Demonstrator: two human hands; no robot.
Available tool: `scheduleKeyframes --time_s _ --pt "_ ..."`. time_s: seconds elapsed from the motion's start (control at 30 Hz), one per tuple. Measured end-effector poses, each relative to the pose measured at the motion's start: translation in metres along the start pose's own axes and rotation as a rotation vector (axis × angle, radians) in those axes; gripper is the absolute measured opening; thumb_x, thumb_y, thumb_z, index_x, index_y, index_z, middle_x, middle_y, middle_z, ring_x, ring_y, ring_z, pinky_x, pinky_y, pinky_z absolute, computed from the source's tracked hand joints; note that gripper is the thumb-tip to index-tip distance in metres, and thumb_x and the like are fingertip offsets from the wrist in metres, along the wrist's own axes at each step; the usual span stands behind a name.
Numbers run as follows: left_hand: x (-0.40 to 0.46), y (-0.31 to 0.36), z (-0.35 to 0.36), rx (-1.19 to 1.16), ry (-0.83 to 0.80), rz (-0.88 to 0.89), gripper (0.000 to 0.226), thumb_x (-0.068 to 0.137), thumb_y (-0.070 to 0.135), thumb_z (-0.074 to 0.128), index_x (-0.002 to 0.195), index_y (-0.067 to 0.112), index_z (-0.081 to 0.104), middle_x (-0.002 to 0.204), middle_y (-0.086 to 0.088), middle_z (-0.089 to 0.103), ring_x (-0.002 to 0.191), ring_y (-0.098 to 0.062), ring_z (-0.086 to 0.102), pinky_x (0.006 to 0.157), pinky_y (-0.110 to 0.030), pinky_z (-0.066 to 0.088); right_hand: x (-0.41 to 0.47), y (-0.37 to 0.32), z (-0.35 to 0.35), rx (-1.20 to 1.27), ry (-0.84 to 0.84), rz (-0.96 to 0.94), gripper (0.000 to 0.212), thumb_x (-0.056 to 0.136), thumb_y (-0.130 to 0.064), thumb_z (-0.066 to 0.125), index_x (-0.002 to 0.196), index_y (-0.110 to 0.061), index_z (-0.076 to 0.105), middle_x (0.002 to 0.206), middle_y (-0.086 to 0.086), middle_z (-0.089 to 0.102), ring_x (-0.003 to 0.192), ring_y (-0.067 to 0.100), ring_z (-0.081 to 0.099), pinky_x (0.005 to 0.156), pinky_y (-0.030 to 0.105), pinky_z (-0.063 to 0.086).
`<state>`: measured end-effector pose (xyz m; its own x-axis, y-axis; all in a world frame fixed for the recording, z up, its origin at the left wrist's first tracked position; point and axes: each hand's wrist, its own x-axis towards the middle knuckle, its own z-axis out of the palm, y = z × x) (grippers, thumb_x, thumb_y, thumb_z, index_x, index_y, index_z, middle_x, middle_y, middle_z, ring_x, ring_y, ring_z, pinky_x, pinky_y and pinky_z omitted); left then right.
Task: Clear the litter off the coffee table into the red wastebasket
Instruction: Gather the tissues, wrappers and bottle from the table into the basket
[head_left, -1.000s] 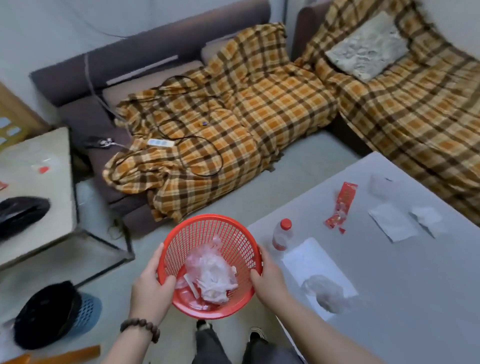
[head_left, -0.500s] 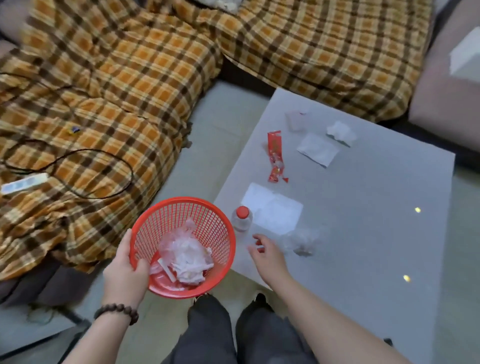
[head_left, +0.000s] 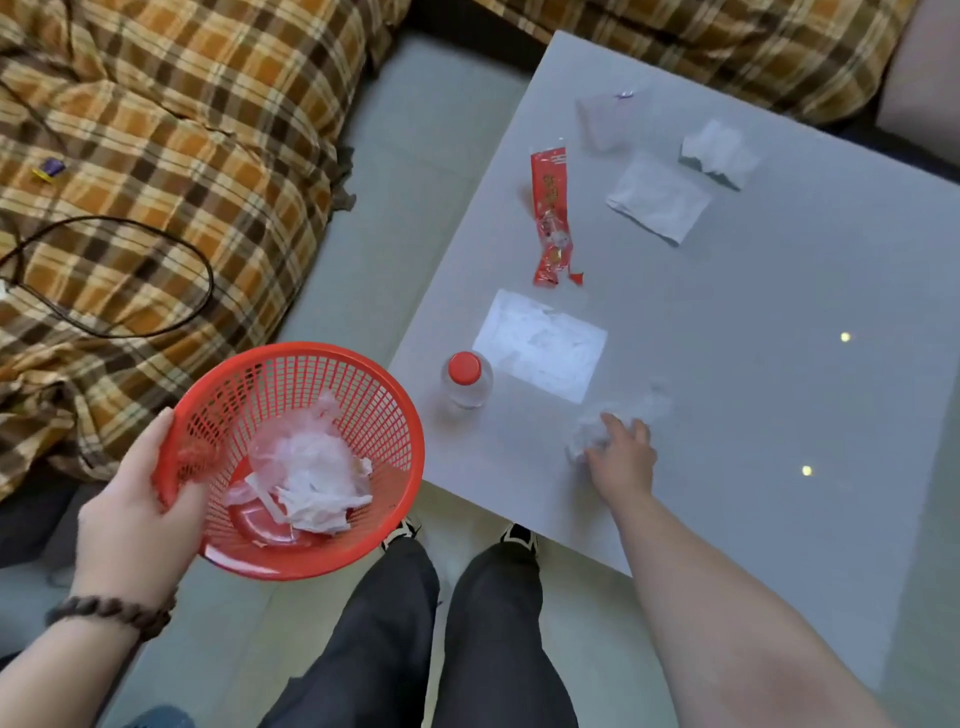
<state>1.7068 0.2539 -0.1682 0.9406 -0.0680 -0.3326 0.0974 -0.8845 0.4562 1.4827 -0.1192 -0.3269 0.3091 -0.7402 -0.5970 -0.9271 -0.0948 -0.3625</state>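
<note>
My left hand (head_left: 137, 499) grips the rim of the red wastebasket (head_left: 332, 551), held tilted beside the grey coffee table (head_left: 779, 415); white paper and clear plastic lie inside it. My right hand (head_left: 621, 457) rests on a crumpled clear plastic wrap (head_left: 587, 434) near the table's front edge, fingers curling onto it. Further back lie a white sheet (head_left: 540, 345), a red wrapper (head_left: 550, 218), a folded tissue (head_left: 657, 197), a crumpled tissue (head_left: 719, 153) and a clear packet (head_left: 610, 119). A small bottle with a red cap (head_left: 465, 379) stands near the table's left edge.
A sofa under an orange plaid blanket (head_left: 156, 156) runs along the left and back, with a black cable (head_left: 130, 275) lying on it. My legs and shoes (head_left: 457, 535) stand at the table's near corner. Pale floor shows between sofa and table.
My right hand left the basket rim and reached forward onto the crumpled plastic wrap on the table. The left hand alone holds the basket. My view has swung right and down over the table.
</note>
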Motion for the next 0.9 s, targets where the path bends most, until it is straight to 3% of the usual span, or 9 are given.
scheduleKeyframes --time_s 0.1,0.2,0.33,0.47,0.57,0.63,0.77,0.83,0.9 --pt "-0.009 0.004 0.002 -0.025 0.023 -0.009 0.072 0.067 0.044 0.045 0.137 0.056 0.032 0.103 0.005 0.065 0.085 -0.022 0.067 0.078 -0.046 0.055 -0.005 -0.003 0.005 0.078 0.046 0.029 0.034 0.088 -0.006 0.049 0.119 -0.016 0.058 0.135 0.013 0.038 0.108 0.034 0.045 0.087 0.035 0.042" --pt "-0.023 0.016 0.004 -0.038 0.055 0.002 0.071 0.073 0.03 0.055 0.139 0.046 0.035 0.089 0.005 0.063 0.065 -0.001 0.058 0.063 -0.022 0.046 -0.025 -0.017 0.0 0.163 0.05 -0.04 0.028 0.088 -0.006 0.048 0.111 -0.012 0.062 0.121 0.015 0.049 0.084 0.024 0.05 0.077 0.026 0.038" --pt "-0.032 0.027 0.008 -0.048 0.045 -0.003 0.069 0.082 0.005 0.06 0.143 0.03 0.041 0.09 -0.003 0.062 0.063 -0.01 0.054 0.06 -0.022 0.04 -0.083 -0.049 -0.008 0.32 -0.05 -0.12 0.029 0.085 -0.013 0.052 0.11 -0.022 0.063 0.11 0.007 0.058 0.089 0.02 0.056 0.077 0.032 0.046" --pt "-0.043 0.036 0.008 -0.12 0.021 -0.001 0.07 0.082 0.001 0.057 0.145 0.028 0.039 0.099 -0.007 0.064 0.078 -0.022 0.058 0.073 -0.027 0.043 -0.159 -0.089 -0.01 0.417 -0.124 -0.273 0.031 0.08 -0.012 0.06 0.1 -0.036 0.063 0.1 -0.004 0.065 0.08 0.002 0.057 0.065 0.008 0.042" --pt "-0.049 0.04 0.008 -0.172 0.024 0.023 0.07 0.083 0.001 0.056 0.145 0.027 0.039 0.105 -0.011 0.067 0.088 -0.029 0.063 0.077 -0.031 0.048 -0.202 -0.129 0.0 0.443 -0.227 -0.483 0.042 0.078 -0.01 0.062 0.089 -0.051 0.06 0.102 -0.016 0.058 0.092 -0.008 0.054 0.071 0.001 0.039" --pt "-0.051 0.039 0.002 -0.205 0.037 0.027 0.07 0.082 0.001 0.056 0.144 0.028 0.039 0.108 -0.007 0.067 0.092 -0.026 0.063 0.08 -0.032 0.05 -0.218 -0.156 0.013 0.38 -0.316 -0.608 0.038 0.081 -0.013 0.06 0.095 -0.047 0.062 0.106 -0.019 0.053 0.1 -0.007 0.05 0.079 0.005 0.04" --pt "-0.054 0.034 -0.01 -0.274 0.051 0.039 0.069 0.082 0.003 0.057 0.143 0.03 0.04 0.105 0.005 0.063 0.089 -0.015 0.061 0.081 -0.03 0.05 -0.218 -0.194 0.034 0.136 -0.488 -0.721 0.045 0.085 -0.014 0.06 0.125 -0.033 0.055 0.132 -0.005 0.045 0.119 0.013 0.044 0.104 0.029 0.039" --pt "-0.052 0.029 -0.015 -0.288 0.063 0.029 0.069 0.082 0.003 0.057 0.143 0.03 0.04 0.103 0.008 0.06 0.088 -0.013 0.059 0.081 -0.028 0.048 -0.214 -0.202 0.031 0.071 -0.444 -0.781 0.049 0.084 -0.017 0.063 0.13 -0.031 0.052 0.133 -0.001 0.045 0.12 0.016 0.044 0.105 0.033 0.038" --pt "-0.049 0.025 -0.019 -0.285 0.084 0.015 0.068 0.082 0.004 0.056 0.143 0.031 0.04 0.103 0.01 0.058 0.088 -0.011 0.056 0.081 -0.025 0.045 -0.206 -0.203 0.018 0.144 -0.248 -0.883 0.044 0.082 -0.02 0.065 0.124 -0.027 0.058 0.124 0.001 0.05 0.114 0.016 0.046 0.099 0.03 0.039"
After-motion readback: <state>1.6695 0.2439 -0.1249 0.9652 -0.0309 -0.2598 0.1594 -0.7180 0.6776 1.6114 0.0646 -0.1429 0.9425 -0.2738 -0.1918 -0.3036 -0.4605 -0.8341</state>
